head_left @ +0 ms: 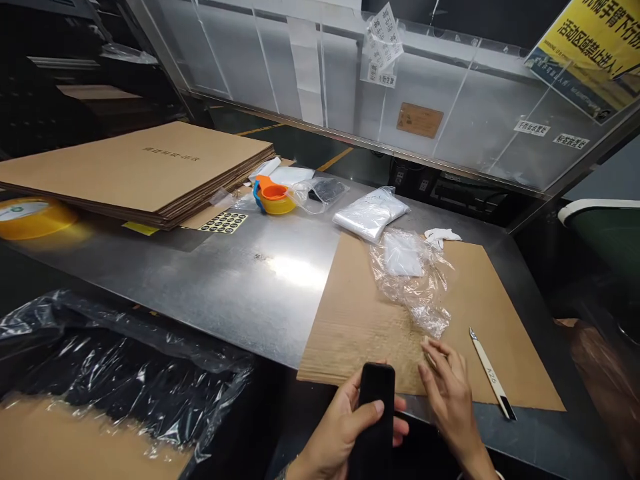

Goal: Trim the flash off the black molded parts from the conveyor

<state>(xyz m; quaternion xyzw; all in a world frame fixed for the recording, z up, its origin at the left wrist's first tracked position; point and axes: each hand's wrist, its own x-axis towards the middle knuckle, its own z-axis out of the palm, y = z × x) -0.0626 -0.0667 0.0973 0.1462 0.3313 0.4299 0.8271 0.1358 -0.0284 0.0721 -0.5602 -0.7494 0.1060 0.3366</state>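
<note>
The left hand (353, 420) grips a black phone (377, 393), thumb on its face. The right hand (450, 390), fingers loosely curled, is at the cardboard's (480, 287) near edge; whether it pinches anything cannot be told. A knife (491, 373) lies to its right, crumpled film (415, 280) beyond. Farther left on the worktop (240, 280) stand a tape dispenser (275, 197) and stacked cardboard sheets (145, 160).

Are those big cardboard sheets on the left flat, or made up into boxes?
Flat: the cardboard stack shows thin, layered edges and no raised walls.
</note>
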